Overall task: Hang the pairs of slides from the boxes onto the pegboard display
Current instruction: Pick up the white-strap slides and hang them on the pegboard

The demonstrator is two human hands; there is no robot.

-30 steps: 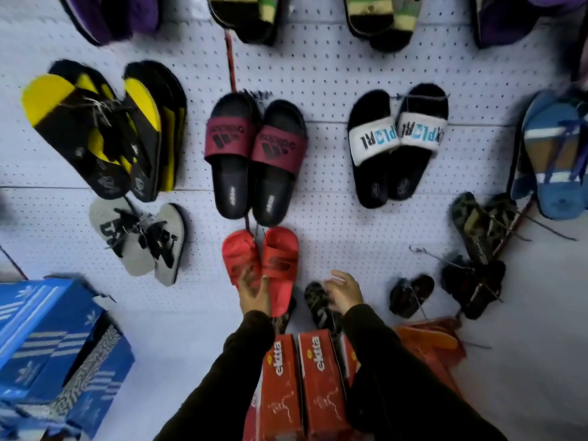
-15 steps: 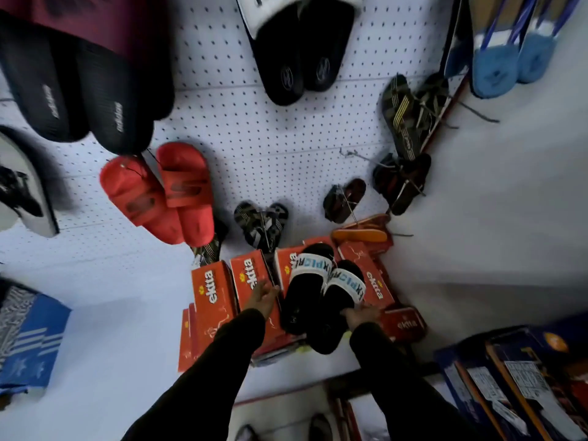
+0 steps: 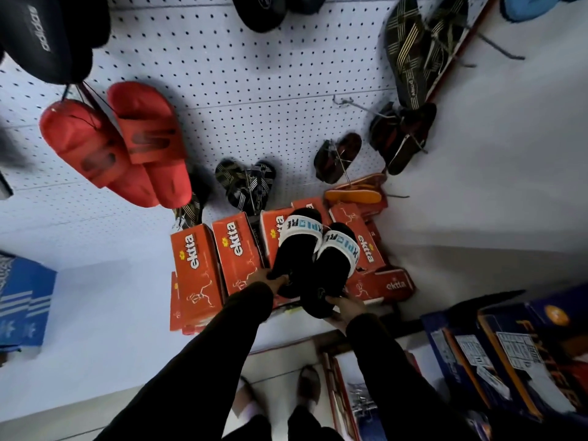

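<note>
I held a pair of black slides [image 3: 305, 262] with white straps over the orange boxes [image 3: 222, 259] at the foot of the pegboard [image 3: 254, 90]. My left hand [image 3: 269, 280] was clamped on the heel of the left slide, and my right hand [image 3: 345, 308] gripped the heel of the right one from beneath. The toes pointed away from me toward the board. A red pair [image 3: 127, 144] hung to the far left, and dark striped sandals [image 3: 246, 184] hung just beyond the boxes.
</note>
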